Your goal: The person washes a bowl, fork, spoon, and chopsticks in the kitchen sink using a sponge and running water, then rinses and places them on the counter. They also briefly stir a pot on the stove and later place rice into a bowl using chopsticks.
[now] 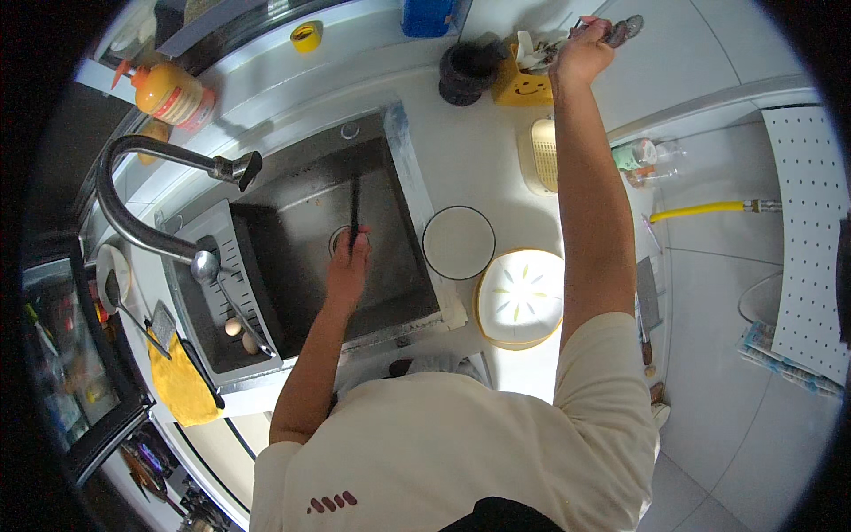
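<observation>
Down in the dark sink basin (292, 266), my left hand (348, 259) grips a dark, slender utensil (355, 199) close to the drain. My right hand (585, 50) is raised at the top right, closed around several utensils, whose exact kind is unclear; one has a greyish rounded end. Just below and left of it stands a yellow holder with a smiling face (525, 86), with more utensils in it. A round dish with a dark rim (459, 243) and a white plate with a leaf pattern (520, 292) lie on the counter right of the sink.
A curved metal faucet (126, 219) arches over the sink's left side. A grey drain tray (252, 286) holds a ladle (233, 299) and two eggs (233, 326). A yellow cloth (183, 379) lies left. Behind are a pump bottle (173, 96), yellow tape (306, 38) and a black container (462, 76).
</observation>
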A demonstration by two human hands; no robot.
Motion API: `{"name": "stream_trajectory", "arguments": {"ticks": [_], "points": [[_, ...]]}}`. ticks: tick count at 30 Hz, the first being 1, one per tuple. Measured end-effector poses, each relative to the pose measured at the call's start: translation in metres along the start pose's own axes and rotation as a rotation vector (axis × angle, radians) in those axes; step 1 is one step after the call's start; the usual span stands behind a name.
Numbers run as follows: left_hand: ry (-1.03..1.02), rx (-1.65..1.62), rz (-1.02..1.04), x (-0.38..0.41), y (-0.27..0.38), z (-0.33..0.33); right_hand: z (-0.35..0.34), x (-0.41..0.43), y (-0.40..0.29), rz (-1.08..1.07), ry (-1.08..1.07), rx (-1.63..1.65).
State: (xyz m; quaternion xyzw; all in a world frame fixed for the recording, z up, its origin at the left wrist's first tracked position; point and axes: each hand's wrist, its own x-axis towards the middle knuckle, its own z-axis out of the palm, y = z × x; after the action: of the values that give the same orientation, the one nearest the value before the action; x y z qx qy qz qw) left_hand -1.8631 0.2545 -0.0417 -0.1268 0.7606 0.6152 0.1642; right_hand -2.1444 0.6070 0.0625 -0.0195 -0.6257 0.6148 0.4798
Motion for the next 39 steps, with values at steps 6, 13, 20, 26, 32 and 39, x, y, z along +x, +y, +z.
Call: {"name": "stream_trajectory", "arguments": {"ticks": [6, 13, 20, 26, 32, 39], "points": [[-0.158, -0.074, -0.02, 0.008, -0.008, 0.007, 0.001, 0.011, 0.062, 0.243, -0.019, -0.06], [-0.182, -0.095, -0.034, 0.013, -0.012, 0.005, 0.006, 0.003, 0.094, 0.151, -0.248, -0.484], [-0.171, 0.0, -0.022, 0.01, -0.011, 0.014, -0.012, -0.016, 0.133, 0.04, -0.416, -0.344], [-0.219, -0.064, -0.04, 0.011, -0.004, 0.018, -0.016, -0.012, 0.155, 0.395, -0.375, 0.086], [-0.218, -0.133, -0.183, 0.008, 0.005, 0.021, 0.003, -0.058, 0.0, -0.064, -0.114, -0.392], [-0.314, 0.045, -0.156, 0.009, 0.004, 0.053, -0.063, -0.09, -0.038, -0.09, -0.301, -0.362]]}}
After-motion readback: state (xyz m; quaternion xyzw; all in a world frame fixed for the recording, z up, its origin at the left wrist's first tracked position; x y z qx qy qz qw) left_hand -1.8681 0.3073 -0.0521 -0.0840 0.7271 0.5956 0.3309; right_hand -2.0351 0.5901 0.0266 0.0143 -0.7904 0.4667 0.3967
